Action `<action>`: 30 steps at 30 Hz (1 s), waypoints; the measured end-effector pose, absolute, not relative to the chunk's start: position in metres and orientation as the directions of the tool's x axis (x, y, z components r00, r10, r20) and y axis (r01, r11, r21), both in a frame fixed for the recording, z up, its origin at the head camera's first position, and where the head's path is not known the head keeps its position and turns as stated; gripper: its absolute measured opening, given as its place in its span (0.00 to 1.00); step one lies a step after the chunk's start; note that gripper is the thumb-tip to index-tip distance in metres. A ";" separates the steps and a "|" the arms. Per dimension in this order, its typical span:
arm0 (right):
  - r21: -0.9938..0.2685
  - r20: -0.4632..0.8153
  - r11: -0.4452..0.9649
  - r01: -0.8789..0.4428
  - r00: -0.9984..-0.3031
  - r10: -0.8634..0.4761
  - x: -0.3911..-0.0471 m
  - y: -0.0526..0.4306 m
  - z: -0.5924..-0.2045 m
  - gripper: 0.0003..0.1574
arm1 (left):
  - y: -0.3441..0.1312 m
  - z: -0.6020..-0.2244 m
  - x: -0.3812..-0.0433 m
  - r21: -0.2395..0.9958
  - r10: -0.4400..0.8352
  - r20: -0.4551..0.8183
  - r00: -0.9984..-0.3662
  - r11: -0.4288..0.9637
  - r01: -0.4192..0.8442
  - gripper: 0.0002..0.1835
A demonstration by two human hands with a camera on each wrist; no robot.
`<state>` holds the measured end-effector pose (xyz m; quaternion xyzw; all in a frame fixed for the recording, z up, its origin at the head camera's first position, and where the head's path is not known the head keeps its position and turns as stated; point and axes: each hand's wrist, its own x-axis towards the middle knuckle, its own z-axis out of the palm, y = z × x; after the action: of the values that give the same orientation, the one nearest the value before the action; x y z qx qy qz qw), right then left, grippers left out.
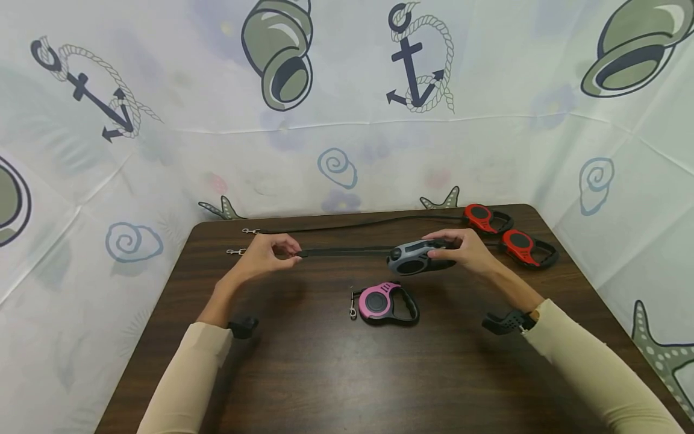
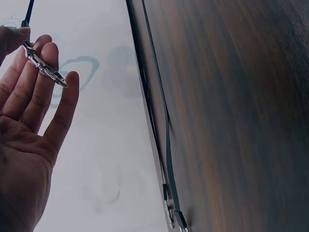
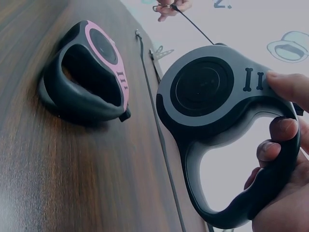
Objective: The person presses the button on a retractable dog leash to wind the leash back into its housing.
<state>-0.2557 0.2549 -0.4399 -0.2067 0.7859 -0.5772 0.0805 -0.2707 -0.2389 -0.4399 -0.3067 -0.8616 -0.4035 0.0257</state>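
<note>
My right hand (image 1: 463, 250) grips the handle of a grey and black retractable dog leash (image 3: 203, 87), held above the table. Its black strap (image 1: 347, 251) runs out taut to the left. Between thumb and fingertips, my left hand (image 1: 265, 253) pinches the strap's end, where a silver snap hook (image 2: 46, 67) lies against the fingers in the left wrist view. Below the strap, a pink and black retractable leash (image 1: 375, 302) lies on the table, its hook (image 1: 353, 306) beside it.
Two red and black retractable leashes (image 1: 482, 218) lie at the back right of the dark wooden table (image 1: 347, 374). Their straps stretch left across the back, ending in silver hooks (image 1: 235, 251). A patterned cloth (image 1: 347, 90) hangs behind the table.
</note>
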 end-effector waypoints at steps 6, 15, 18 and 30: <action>-0.946 0.125 0.219 -0.239 -0.892 -0.434 -0.256 0.249 -0.439 0.26 | -0.232 -0.442 -0.272 0.683 0.518 0.302 -0.800 0.467 0.561 0.08; -0.943 0.122 0.231 -0.239 -0.896 -0.427 -0.258 0.241 -0.441 0.26 | -0.224 -0.443 -0.273 0.702 0.519 0.290 -0.804 0.455 0.547 0.08; -0.941 0.130 0.228 -0.248 -0.891 -0.434 -0.259 0.239 -0.443 0.26 | -0.222 -0.444 -0.273 0.704 0.524 0.288 -0.802 0.452 0.548 0.08; -0.943 0.126 0.226 -0.243 -0.892 -0.433 -0.260 0.225 -0.441 0.26 | -0.209 -0.448 -0.273 0.704 0.539 0.335 -0.773 0.402 0.586 0.07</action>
<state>-0.2597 0.2251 -0.4414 -0.2172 0.7788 -0.5828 0.0814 -0.2727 -0.2092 -0.4481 -0.3360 -0.8367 -0.4316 0.0269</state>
